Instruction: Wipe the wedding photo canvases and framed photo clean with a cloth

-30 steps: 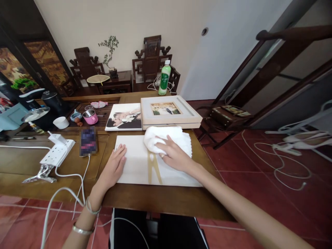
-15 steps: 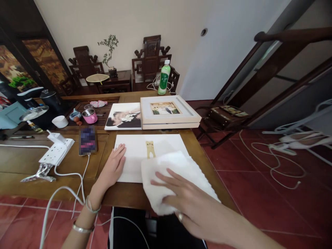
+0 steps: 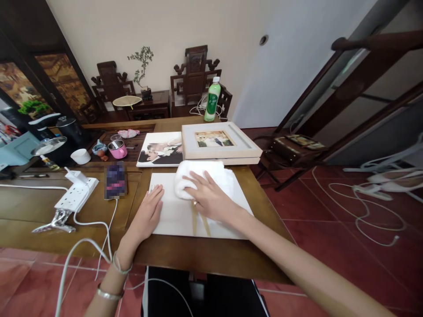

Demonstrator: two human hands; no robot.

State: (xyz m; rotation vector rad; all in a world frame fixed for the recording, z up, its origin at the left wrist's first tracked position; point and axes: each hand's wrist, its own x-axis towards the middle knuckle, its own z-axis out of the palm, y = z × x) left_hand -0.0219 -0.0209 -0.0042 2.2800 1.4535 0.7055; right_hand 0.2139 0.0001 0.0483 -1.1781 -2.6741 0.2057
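A white panel with a yellowish two-legged shape on it lies flat near the table's front edge. My left hand rests on the panel's left edge, fingers stretched out and holding nothing. On the far part of the panel, my right hand presses down on a bunched white cloth with its fingers spread over it. The upper part of the yellowish shape is hidden by the cloth and the hand. A ring shows on my right hand.
Behind the panel lie a photo print and stacked picture frames, with a green bottle behind. Leftward are a phone, a power strip with cables, a pink cup and a white cup.
My right hand has slid the cloth away from me, from the panel's near right part to its far edge. The shape's lower legs now show. My left hand stays on the panel's left edge.
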